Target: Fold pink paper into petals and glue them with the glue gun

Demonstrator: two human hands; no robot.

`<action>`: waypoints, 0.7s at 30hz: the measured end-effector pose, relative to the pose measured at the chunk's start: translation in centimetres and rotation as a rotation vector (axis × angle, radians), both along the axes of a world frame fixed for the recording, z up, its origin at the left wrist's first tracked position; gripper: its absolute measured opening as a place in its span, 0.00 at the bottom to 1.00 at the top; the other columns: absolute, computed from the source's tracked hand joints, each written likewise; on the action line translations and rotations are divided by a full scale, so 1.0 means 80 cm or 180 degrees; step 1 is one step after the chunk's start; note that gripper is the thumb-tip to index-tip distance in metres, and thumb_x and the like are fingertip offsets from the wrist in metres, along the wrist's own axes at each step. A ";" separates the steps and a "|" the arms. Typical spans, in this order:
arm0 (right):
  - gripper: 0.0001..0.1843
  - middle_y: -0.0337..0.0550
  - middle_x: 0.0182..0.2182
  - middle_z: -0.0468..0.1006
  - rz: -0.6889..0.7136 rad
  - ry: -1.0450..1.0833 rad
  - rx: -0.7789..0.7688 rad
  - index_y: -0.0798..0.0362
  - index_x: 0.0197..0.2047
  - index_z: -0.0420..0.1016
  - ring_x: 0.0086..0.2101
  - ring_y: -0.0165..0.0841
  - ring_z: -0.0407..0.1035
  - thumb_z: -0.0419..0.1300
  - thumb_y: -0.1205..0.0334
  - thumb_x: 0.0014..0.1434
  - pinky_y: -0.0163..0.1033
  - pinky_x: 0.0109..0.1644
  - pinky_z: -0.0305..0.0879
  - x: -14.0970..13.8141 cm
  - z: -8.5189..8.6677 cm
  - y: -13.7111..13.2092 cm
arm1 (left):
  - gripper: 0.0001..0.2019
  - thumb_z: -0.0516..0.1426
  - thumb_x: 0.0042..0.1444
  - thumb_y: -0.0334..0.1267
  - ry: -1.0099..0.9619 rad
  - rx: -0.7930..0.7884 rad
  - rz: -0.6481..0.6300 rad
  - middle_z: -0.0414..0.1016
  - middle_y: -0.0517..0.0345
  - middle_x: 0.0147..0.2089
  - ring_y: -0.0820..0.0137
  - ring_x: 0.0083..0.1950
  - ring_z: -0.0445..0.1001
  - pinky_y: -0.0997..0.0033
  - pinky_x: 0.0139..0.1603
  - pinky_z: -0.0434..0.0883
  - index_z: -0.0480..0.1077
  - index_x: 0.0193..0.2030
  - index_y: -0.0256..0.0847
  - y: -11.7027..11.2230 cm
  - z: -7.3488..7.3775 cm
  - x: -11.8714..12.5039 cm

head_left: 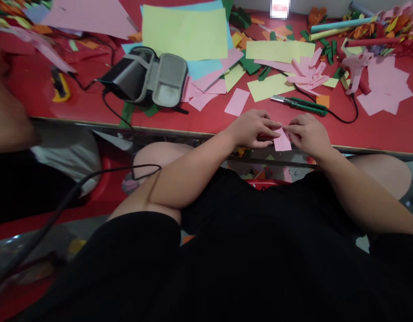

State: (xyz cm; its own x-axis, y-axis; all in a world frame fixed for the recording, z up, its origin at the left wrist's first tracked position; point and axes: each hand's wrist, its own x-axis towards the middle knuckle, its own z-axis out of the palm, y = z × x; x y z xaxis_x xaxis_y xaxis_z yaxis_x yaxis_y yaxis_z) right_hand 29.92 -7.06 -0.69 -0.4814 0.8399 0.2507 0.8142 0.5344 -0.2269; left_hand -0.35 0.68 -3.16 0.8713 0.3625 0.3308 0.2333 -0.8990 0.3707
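Between both hands, at the table's front edge, hangs a small piece of pink paper [283,141]. My left hand [251,128] pinches its upper left part with the fingertips. On the other side, my right hand [308,134] grips the top right corner between thumb and fingers. Just beyond the hands lies a green utility knife [299,105], its metal end pointing left. A loose pink paper rectangle [237,102] rests behind my left hand. Farther back is a pile of folded pink paper strips [310,76].
A pink glue gun [355,71] with a black cord stands at the right. An open grey case [169,80] and a yellow cutter [61,86] lie to the left. Yellow paper sheets [184,33] are stacked behind. Another person's arm [11,107] enters at the left.
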 end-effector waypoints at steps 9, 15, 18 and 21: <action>0.23 0.57 0.53 0.93 0.0034 -0.0017 0.0022 0.47 0.58 0.98 0.51 0.55 0.80 0.59 0.54 0.85 0.60 0.55 0.78 0.002 0.002 0.002 | 0.18 0.66 0.74 0.49 -0.0021 -0.0009 0.0025 0.91 0.55 0.75 0.49 0.62 0.83 0.43 0.64 0.76 0.94 0.64 0.61 0.000 0.004 0.002; 0.21 0.55 0.53 0.92 0.0049 0.0090 -0.0047 0.43 0.57 0.99 0.52 0.54 0.80 0.61 0.51 0.84 0.60 0.56 0.77 0.007 0.001 0.008 | 0.17 0.68 0.74 0.50 -0.0027 -0.0137 0.0077 0.92 0.54 0.73 0.49 0.61 0.81 0.44 0.64 0.75 0.95 0.63 0.59 -0.001 0.007 0.003; 0.20 0.54 0.53 0.92 0.0072 0.0100 -0.0104 0.41 0.57 0.99 0.51 0.54 0.78 0.62 0.50 0.82 0.60 0.56 0.76 0.011 -0.001 0.013 | 0.17 0.69 0.74 0.52 -0.0031 -0.0205 0.0077 0.92 0.53 0.73 0.49 0.61 0.80 0.45 0.63 0.75 0.95 0.62 0.58 0.001 0.007 0.003; 0.21 0.55 0.53 0.92 0.0214 0.0075 -0.0125 0.42 0.58 0.99 0.49 0.52 0.78 0.62 0.51 0.81 0.60 0.56 0.76 0.016 0.000 0.019 | 0.17 0.71 0.73 0.53 -0.0029 -0.0217 0.0076 0.92 0.52 0.73 0.49 0.62 0.79 0.45 0.64 0.75 0.95 0.63 0.57 0.002 0.005 0.003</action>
State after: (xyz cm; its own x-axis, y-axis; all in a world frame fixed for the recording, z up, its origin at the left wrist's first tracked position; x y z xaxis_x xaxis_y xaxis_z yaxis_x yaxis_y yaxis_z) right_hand 31.19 -5.56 -0.66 -0.5315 0.8152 0.2300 0.7709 0.5781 -0.2675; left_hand -0.13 0.81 -2.78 0.8592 0.4052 0.3126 0.2507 -0.8658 0.4331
